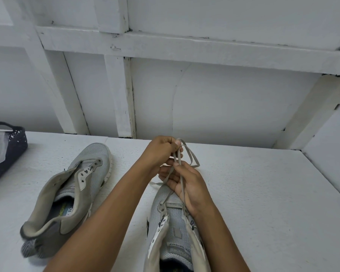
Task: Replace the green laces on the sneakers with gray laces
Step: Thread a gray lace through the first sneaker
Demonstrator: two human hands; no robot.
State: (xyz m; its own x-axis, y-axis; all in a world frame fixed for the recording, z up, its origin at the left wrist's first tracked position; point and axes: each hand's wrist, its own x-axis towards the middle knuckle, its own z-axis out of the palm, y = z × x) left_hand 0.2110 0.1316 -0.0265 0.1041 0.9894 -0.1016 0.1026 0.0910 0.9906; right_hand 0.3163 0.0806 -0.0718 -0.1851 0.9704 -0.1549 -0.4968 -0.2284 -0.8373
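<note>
Your left hand (161, 148) pinched the gray lace (193, 160) above the toe of the near sneaker (171, 218), on the right, while your right hand (186, 185) curled round its strands. The lace looked light, flat and limp, so it was probably best held close to its tips.

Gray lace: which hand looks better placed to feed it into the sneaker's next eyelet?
Probably the right hand: it holds the gray lace just above the near sneaker and its eyelets, while the left hand pinches the slack farther away.
</note>
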